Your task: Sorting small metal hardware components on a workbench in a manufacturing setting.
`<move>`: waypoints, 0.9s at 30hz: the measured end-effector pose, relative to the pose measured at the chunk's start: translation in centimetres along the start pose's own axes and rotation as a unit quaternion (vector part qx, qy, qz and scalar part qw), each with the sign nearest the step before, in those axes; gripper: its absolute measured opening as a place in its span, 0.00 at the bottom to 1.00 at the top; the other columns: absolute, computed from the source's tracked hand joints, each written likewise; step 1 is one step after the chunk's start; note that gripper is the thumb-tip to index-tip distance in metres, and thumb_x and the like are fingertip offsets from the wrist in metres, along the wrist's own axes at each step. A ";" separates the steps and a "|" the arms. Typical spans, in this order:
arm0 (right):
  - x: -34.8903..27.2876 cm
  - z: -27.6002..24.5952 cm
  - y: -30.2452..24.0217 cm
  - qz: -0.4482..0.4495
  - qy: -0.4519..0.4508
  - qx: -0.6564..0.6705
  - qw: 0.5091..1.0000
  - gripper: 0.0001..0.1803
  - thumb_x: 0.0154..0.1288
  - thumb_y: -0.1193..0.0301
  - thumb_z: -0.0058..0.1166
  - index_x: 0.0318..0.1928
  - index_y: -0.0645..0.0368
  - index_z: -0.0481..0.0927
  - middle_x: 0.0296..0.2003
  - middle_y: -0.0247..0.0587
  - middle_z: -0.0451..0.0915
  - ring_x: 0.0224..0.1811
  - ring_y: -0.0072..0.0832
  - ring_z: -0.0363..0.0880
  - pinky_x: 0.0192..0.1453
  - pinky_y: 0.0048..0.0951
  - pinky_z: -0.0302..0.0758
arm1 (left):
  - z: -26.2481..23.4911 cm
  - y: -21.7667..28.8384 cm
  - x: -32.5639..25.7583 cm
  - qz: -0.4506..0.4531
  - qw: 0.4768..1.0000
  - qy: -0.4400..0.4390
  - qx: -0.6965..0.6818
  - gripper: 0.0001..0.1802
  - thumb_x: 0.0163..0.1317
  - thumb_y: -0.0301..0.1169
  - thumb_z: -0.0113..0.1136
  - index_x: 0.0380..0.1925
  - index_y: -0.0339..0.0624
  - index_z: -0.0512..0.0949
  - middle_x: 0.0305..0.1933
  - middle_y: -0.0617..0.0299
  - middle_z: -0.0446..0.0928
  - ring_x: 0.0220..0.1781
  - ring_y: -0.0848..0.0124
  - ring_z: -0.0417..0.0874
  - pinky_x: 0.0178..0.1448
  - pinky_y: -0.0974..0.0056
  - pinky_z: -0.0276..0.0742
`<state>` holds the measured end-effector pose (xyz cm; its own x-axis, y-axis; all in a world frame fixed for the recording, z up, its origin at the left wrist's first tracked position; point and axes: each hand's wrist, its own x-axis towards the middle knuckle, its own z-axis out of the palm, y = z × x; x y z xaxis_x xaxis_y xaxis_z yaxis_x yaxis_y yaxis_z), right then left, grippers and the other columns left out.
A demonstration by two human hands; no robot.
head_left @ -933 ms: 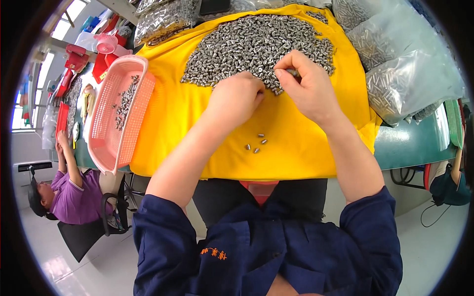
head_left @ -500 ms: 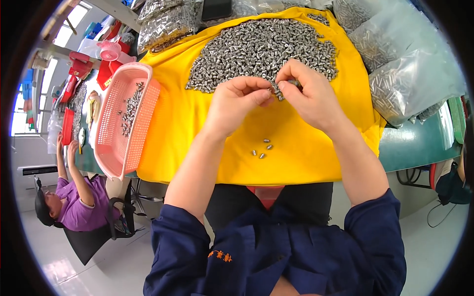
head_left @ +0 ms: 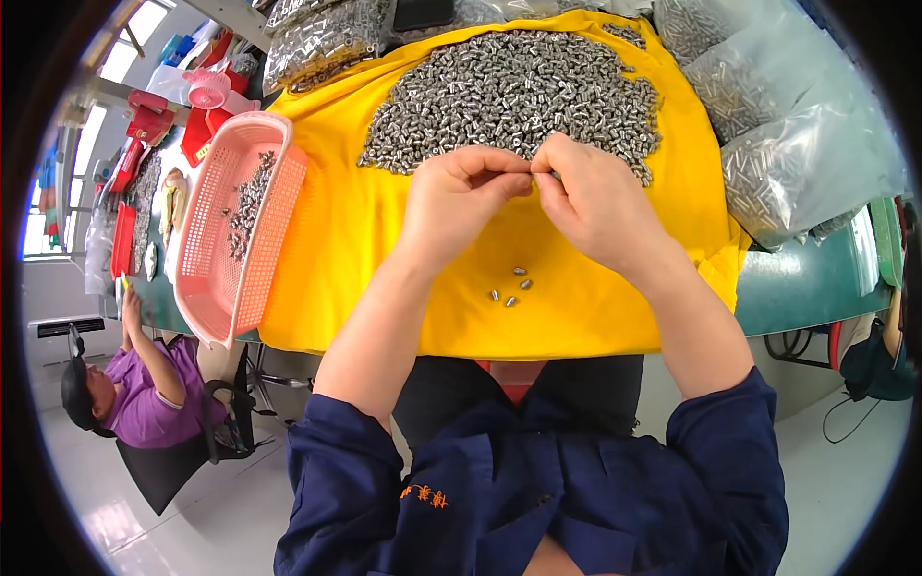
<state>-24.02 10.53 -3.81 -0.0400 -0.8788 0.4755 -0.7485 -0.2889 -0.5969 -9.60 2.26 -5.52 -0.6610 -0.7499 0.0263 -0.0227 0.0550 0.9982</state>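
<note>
My left hand (head_left: pixel 459 197) and my right hand (head_left: pixel 594 200) meet fingertip to fingertip over the near edge of a wide pile of small metal cylinders (head_left: pixel 509 96). Both are closed in a pinch, thumb against forefinger. Whatever lies between the fingertips is too small and covered to make out. Under the pile spreads a yellow cloth (head_left: pixel 595 312). Nearer to me, below my hands, several loose metal cylinders (head_left: pixel 525 284) lie in a small group on the cloth.
A pink perforated basket (head_left: pixel 200 274) with metal pieces (head_left: pixel 252 206) stands at the left. Clear bags of metal parts (head_left: pixel 783 168) crowd the right, more bags (head_left: pixel 322 48) the back left. A black phone (head_left: pixel 423 13) lies at the back. A co-worker (head_left: pixel 154 394) sits at far left.
My right hand has moved left and its fingertips now meet those of my left hand. The loose cylinders stay put. The co-worker's hands have shifted away from a red tray.
</note>
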 end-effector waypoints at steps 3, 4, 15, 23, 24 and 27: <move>-0.4 0.6 0.6 -0.009 -0.020 -0.046 0.999 0.03 0.57 0.75 0.45 0.29 0.60 0.67 0.21 0.48 0.73 0.28 0.46 0.74 0.31 0.43 0.70 | 0.4 0.5 -0.1 0.029 0.991 0.010 0.133 0.06 0.52 0.21 0.59 0.32 0.36 0.79 0.30 0.59 0.80 0.31 0.73 0.81 0.38 0.71 0.76; -0.4 0.6 0.6 -0.009 -0.021 -0.048 0.999 0.03 0.57 0.75 0.45 0.29 0.60 0.67 0.21 0.48 0.73 0.28 0.46 0.74 0.31 0.43 0.70 | 0.6 0.7 -0.2 0.052 0.968 0.018 0.245 0.06 0.51 0.22 0.59 0.32 0.37 0.79 0.30 0.57 0.80 0.30 0.71 0.81 0.37 0.70 0.76; 0.5 -2.3 0.8 0.113 0.036 0.087 0.989 0.03 0.57 0.75 0.48 0.31 0.60 0.71 0.20 0.41 0.74 0.20 0.26 0.72 0.25 0.26 0.68 | -2.3 0.2 0.1 -0.061 0.988 0.024 0.136 0.08 0.53 0.22 0.57 0.35 0.34 0.78 0.31 0.60 0.80 0.32 0.77 0.80 0.37 0.73 0.75; 0.3 -0.6 0.8 0.123 0.047 0.138 0.982 0.03 0.57 0.76 0.48 0.31 0.62 0.71 0.21 0.36 0.74 0.20 0.21 0.69 0.24 0.23 0.66 | -1.2 -0.1 0.4 -0.021 0.999 -0.002 0.035 0.10 0.59 0.23 0.53 0.40 0.35 0.77 0.35 0.63 0.78 0.35 0.78 0.78 0.41 0.74 0.74; 0.3 -0.6 0.8 0.116 0.049 0.143 0.982 0.03 0.57 0.76 0.48 0.32 0.62 0.71 0.21 0.35 0.74 0.20 0.19 0.68 0.24 0.22 0.65 | -1.2 -0.2 0.5 0.004 1.000 0.003 -0.001 0.09 0.59 0.24 0.54 0.39 0.35 0.77 0.34 0.64 0.78 0.34 0.79 0.77 0.40 0.75 0.73; -0.1 -0.4 0.6 0.129 0.034 0.187 0.973 0.03 0.58 0.76 0.49 0.32 0.62 0.71 0.22 0.33 0.74 0.20 0.16 0.67 0.24 0.20 0.64 | -1.5 -0.2 0.5 -0.019 0.997 -0.003 -0.077 0.08 0.59 0.24 0.55 0.39 0.37 0.77 0.34 0.66 0.76 0.35 0.79 0.76 0.41 0.73 0.72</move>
<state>-24.74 10.58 -3.97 -0.2471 -0.9172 0.3125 -0.4157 -0.1910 -0.8892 -8.83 0.91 -5.62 -0.6662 -0.7456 -0.0117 0.0678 -0.0762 0.9948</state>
